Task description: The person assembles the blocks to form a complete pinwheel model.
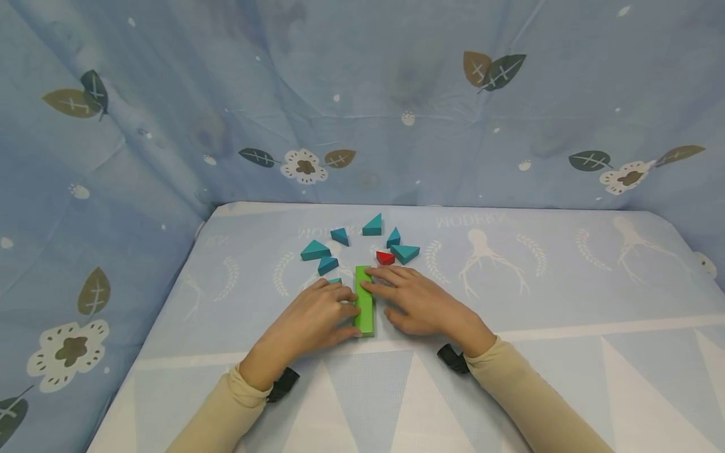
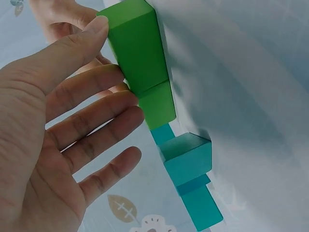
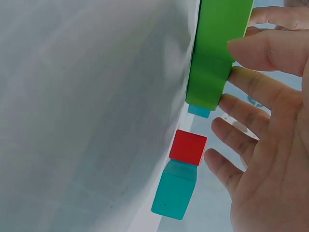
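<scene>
Two green blocks lie end to end in a line on the table: the near green block (image 1: 365,321) and the far green block (image 1: 360,274). On their left side is my left hand (image 1: 314,318), its thumb at the near block's end and fingertips along the side. From the right, my right hand (image 1: 416,302) lays its extended fingertips against the blocks around their joint. A small red block (image 3: 188,147) sits beyond the right fingertips. Close past the left fingers, a teal triangular block (image 1: 335,281) is partly hidden by that hand in the head view.
Several teal and blue triangular blocks lie in a loose arc farther back, among them a teal triangle (image 1: 372,226), a teal one at left (image 1: 314,250) and another at right (image 1: 404,253). A patterned cloth (image 1: 538,270) covers the table; a blue curtain (image 1: 362,126) hangs behind.
</scene>
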The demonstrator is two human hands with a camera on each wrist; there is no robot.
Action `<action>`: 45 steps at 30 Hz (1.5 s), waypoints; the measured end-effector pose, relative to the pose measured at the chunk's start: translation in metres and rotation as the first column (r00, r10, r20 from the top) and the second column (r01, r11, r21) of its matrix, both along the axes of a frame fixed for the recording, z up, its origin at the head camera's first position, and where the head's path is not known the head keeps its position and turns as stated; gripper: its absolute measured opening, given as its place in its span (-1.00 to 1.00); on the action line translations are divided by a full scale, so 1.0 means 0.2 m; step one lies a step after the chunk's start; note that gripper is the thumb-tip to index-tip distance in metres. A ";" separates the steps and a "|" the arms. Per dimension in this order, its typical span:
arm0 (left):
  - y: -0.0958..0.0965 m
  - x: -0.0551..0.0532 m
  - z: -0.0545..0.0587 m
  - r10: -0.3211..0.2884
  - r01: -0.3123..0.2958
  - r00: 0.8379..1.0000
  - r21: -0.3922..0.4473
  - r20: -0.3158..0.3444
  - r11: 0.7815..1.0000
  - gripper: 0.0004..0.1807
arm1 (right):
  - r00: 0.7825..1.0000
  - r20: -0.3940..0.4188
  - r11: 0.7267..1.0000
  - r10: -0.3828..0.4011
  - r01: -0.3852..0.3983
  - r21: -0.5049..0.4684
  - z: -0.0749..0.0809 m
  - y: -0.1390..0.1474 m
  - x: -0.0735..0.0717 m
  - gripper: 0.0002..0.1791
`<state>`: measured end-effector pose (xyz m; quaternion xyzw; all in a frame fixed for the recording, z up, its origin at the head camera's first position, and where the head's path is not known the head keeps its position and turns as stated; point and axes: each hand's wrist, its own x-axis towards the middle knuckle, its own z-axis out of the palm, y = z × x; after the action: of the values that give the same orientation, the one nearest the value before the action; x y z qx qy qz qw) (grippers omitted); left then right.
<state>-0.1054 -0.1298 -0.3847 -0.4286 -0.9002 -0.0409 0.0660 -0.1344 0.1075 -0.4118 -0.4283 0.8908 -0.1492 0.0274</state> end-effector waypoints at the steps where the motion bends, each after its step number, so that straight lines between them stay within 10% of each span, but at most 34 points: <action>1: 0.00 0.00 0.00 0.000 0.000 1.000 0.001 -0.001 1.000 -0.66 | 1.000 -0.004 1.000 0.000 0.000 0.000 0.00 0.00 0.00 -0.37; 45: 0.02 0.01 -0.02 0.003 -0.006 0.995 0.035 0.102 0.999 -0.59 | 1.000 -0.021 1.000 0.001 -0.001 -0.017 0.01 0.00 0.00 -0.41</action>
<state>-0.1028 -0.1266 -0.3888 -0.4226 -0.9025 -0.0786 0.0276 -0.1352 0.1081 -0.4102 -0.4306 0.8895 -0.1525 0.0145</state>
